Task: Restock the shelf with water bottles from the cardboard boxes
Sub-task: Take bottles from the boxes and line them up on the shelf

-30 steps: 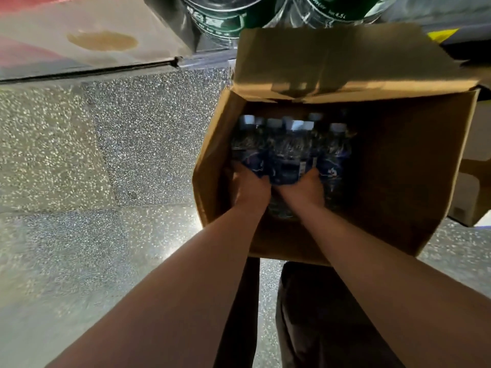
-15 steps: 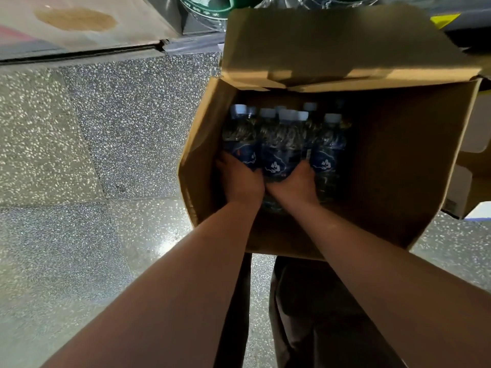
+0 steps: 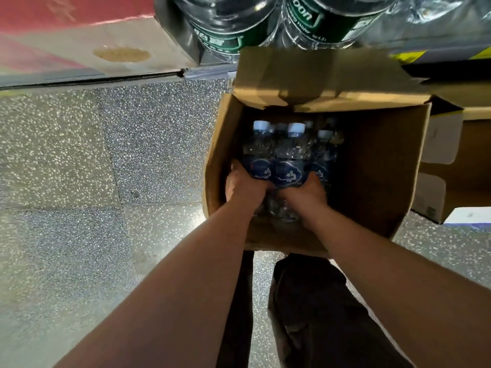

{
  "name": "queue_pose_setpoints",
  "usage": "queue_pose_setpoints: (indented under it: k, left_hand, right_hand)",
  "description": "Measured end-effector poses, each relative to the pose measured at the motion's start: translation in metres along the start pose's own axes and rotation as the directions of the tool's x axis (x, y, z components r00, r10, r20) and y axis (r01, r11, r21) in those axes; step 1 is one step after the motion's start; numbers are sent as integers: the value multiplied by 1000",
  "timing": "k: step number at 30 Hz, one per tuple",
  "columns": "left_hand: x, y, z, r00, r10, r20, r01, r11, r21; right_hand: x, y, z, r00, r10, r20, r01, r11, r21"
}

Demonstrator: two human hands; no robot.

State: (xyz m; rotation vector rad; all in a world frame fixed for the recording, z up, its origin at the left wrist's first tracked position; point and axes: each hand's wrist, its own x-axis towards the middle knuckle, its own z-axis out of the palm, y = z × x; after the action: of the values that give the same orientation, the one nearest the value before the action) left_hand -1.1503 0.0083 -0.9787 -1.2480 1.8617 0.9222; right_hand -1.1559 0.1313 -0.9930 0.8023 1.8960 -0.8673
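**Helper:** Where are the water bottles [image 3: 288, 152] from your grip?

**Me:** Right in it. They stand packed in the left part of the cardboard box [image 3: 385, 181], against its left wall. My left hand [image 3: 245, 188] is curled round the leftmost one, low on its blue label. My right hand [image 3: 305, 193] is wrapped round the ones just beside it. The two hands touch at the knuckles, so I hold the cluster as one bundle.

**Helper:** Which way do they run?

**Me:** Upright. The white caps [image 3: 296, 128] point up out of the box, with my hands down at the lower bodies. I judge the lift has to follow that long axis, straight up past the walls.

**Helper:** And then?

**Me:** The shelf [image 3: 174, 33] lies beyond the far flap, where the big green-labelled bottles [image 3: 332, 19] sit. So it is up first, then forward over the flap.

**Helper:** Which hand is nearer?

**Me:** Neither, really. The left rides close along the box wall and could scrape it.

**Helper:** How many are you holding?

**Me:** I cannot tell; the lower ones are in shadow.
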Motion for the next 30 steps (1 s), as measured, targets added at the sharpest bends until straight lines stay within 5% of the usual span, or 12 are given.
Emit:
queue_pose_setpoints:
  k: [6,17,30]
  left_hand:
    - [-65,18,-22,996,34,-84,-43,994,-100]
    - [-172,34,-76,956,244,-166,-269,951,-154]
    - [-326,5,-214,798,522,-302,-591,776,-222]
  right_hand:
    - [-43,-22,-52,996,-78,45,81,994,-74]
    - [-149,-44,-114,960,-273,58,268,960,75]
    - [-354,-85,-134,799,-598,-53,592,769,242]
